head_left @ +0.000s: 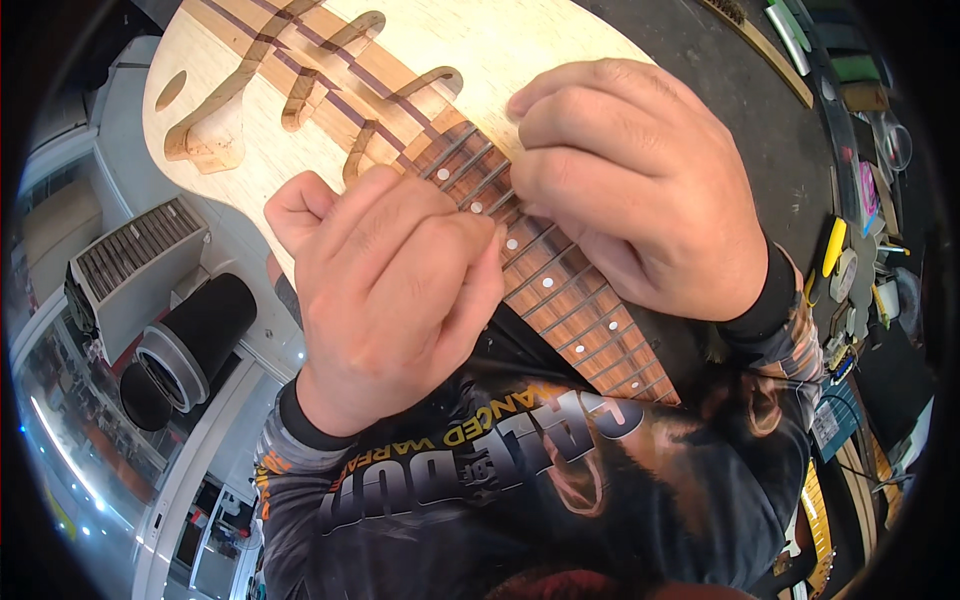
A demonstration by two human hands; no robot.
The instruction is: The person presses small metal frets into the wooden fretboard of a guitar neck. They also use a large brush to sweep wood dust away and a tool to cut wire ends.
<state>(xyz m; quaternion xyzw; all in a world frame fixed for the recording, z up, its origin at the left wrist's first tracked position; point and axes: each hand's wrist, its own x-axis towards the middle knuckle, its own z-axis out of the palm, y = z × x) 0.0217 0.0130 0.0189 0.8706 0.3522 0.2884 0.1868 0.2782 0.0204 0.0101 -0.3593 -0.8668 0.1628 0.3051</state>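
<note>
Hands [390, 285] at fretbd [565, 312], dk bench [705, 70], tools [834, 247] R.

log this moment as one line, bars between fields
left hand: curled at guitar neck | right hand: curled at neck's opposite edge | grip: fingertips partly hidden, unclear | guitar body: pale wood, carved hollows

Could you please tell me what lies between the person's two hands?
In the head view, a stretch of fretted wooden fingerboard with white dots lies between the left hand and right hand.

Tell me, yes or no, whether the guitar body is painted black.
No, the guitar body shows pale wood with darker strips along its middle.
</note>
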